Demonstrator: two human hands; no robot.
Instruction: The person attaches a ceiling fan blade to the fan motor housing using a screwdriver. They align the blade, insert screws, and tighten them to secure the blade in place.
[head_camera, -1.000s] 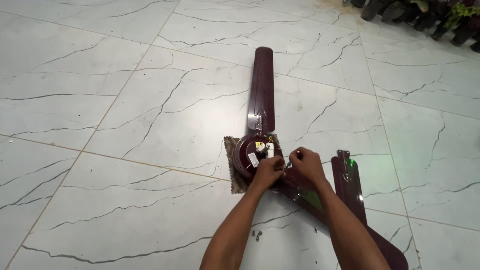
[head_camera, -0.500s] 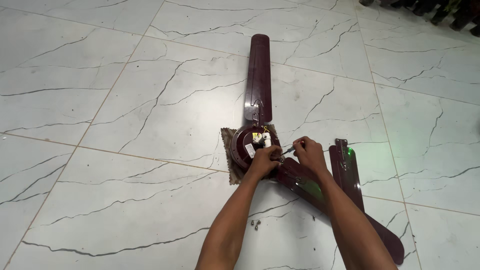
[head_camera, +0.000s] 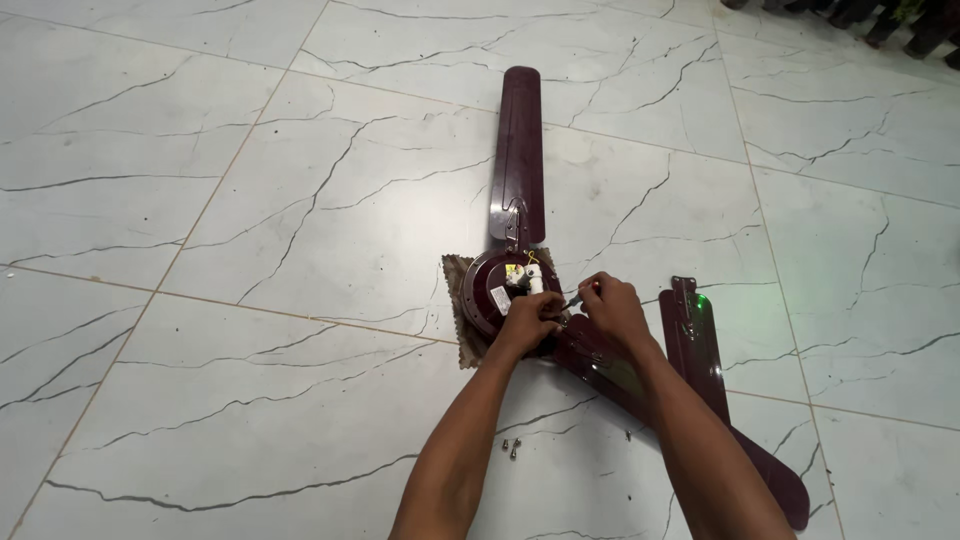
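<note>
A dark maroon ceiling fan lies on the tiled floor. Its round motor housing (head_camera: 492, 292) rests on a brown cloth (head_camera: 455, 275), with white wiring parts showing at its centre. One blade (head_camera: 521, 150) reaches away from me; a second blade (head_camera: 600, 362) runs toward the lower right under my right arm. My left hand (head_camera: 528, 322) presses on the near edge of the motor. My right hand (head_camera: 612, 310) grips a small screwdriver (head_camera: 578, 296) with a red handle, its tip pointing at the motor's right side.
A loose maroon blade (head_camera: 695, 345) lies on the floor to the right of my right arm. A few small screws (head_camera: 511, 446) lie on the tile between my forearms. Dark objects (head_camera: 850, 12) line the far right corner.
The view has shifted slightly, so the fan sits a little higher in frame. Both hands stay at the motor, the right hand keeping the screwdriver by the hub.
</note>
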